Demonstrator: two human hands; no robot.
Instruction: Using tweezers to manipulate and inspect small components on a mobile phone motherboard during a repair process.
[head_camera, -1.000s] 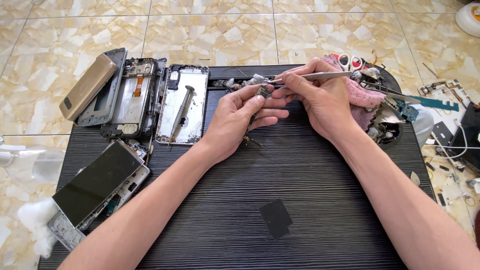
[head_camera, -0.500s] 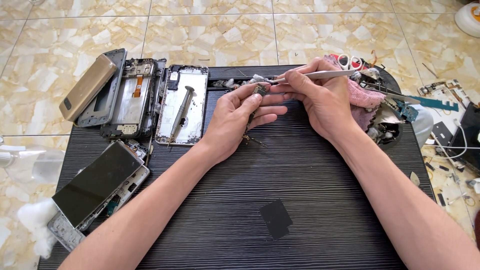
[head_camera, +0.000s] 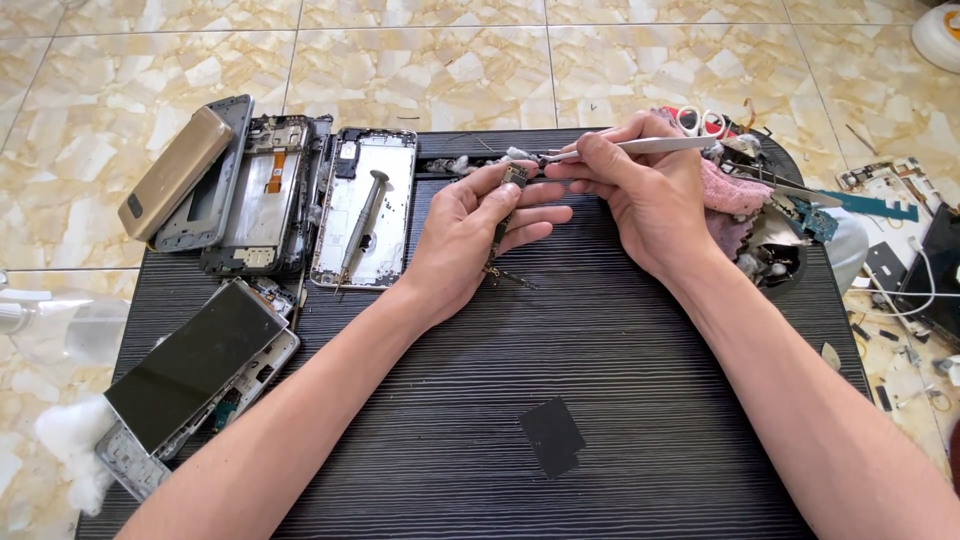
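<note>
Nearest on the desk (head_camera: 600, 350): one small black square pad (head_camera: 552, 436), lying flat and loose, apart from both forearms. Lower left, one phone with a dark screen (head_camera: 195, 365) sits on top of a frame, one white cotton wad (head_camera: 68, 440) off the desk edge beside it. Mid-desk, left hand (head_camera: 470, 235) has its grip closed on a small circuit board (head_camera: 514, 176), pinched between thumb and fingertips and held just above the desk. Right hand (head_camera: 650, 195) has its grip closed on one pair of metal tweezers (head_camera: 630, 148), tips right at the top of the board. Far left row: one gold back cover (head_camera: 175, 172) leaning on one grey frame, one stripped middle frame (head_camera: 268, 195), one white-backed frame (head_camera: 365, 205) with one screwdriver (head_camera: 360, 215) lying across it, so three frames in that row. Behind the right hand: one pink cloth (head_camera: 735, 190), one pair of scissors (head_camera: 702, 121), a heap of loose bits I can't count. Risks, as I judge it: tweezers slip and scratch the board or flick a small part into the desk grooves; too hard a pinch could bend the board; an elbow sweep could knock the near phone off the edge.
</note>
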